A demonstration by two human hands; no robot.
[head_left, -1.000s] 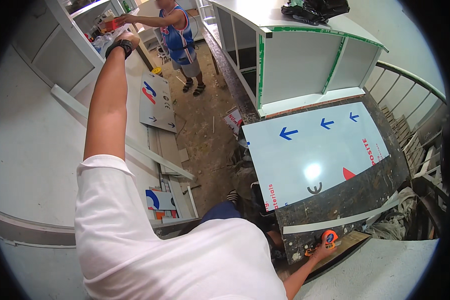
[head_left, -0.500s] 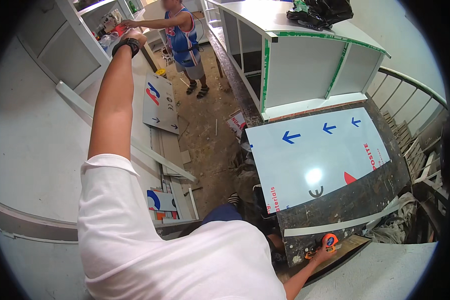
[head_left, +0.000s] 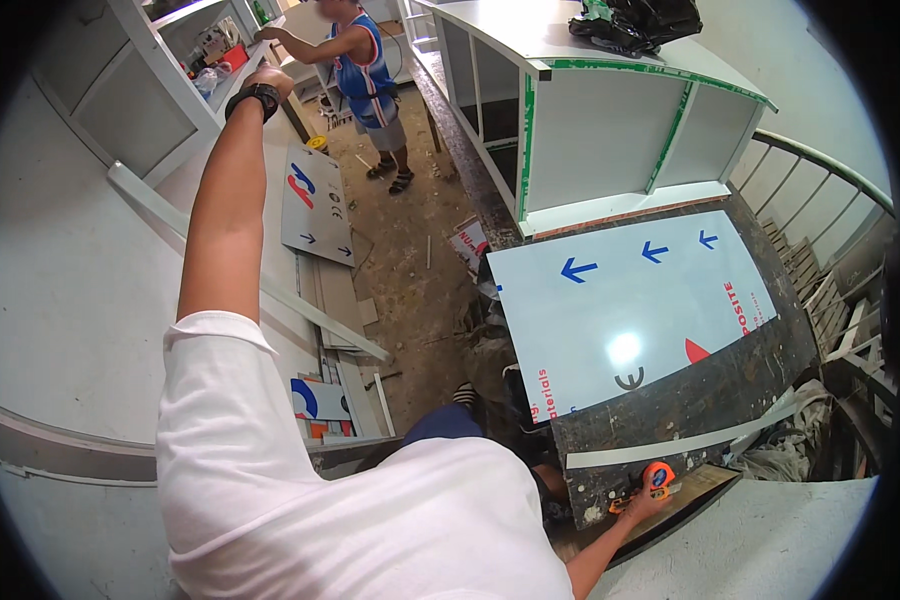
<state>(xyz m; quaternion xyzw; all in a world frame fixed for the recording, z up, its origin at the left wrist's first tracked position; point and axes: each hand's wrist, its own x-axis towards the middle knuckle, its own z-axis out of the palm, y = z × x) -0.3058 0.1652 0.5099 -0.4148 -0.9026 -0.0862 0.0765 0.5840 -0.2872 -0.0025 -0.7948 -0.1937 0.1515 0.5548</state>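
Observation:
At the lower right, my right hand (head_left: 645, 504) is closed round an orange tape measure (head_left: 658, 477). A smaller orange-yellow tool (head_left: 621, 505) shows beside its fingers; whether I hold that too is unclear. Both are over the front edge of the dark, paint-spotted table (head_left: 630, 436). A narrow white strip (head_left: 670, 446) lies just beyond them. My left arm stretches far to the upper left, a black watch on the wrist. There my left hand (head_left: 268, 77) is at the edge of a white shelf unit (head_left: 175, 65), its fingers mostly hidden. A large film-covered panel (head_left: 610, 310) with blue arrows lies on the table.
Behind the panel stands a white cabinet (head_left: 610, 135) with green edging, a black plastic bag (head_left: 635, 25) on top. Another person (head_left: 365, 75) stands by the shelves, arm reaching toward them. Another printed panel (head_left: 317, 205) leans on the left. A metal railing (head_left: 820, 160) runs along the right.
The other person's hand has drawn back slightly from the red container on the shelf, and their body has shifted a little. My hands have hardly moved; the view has shifted slightly.

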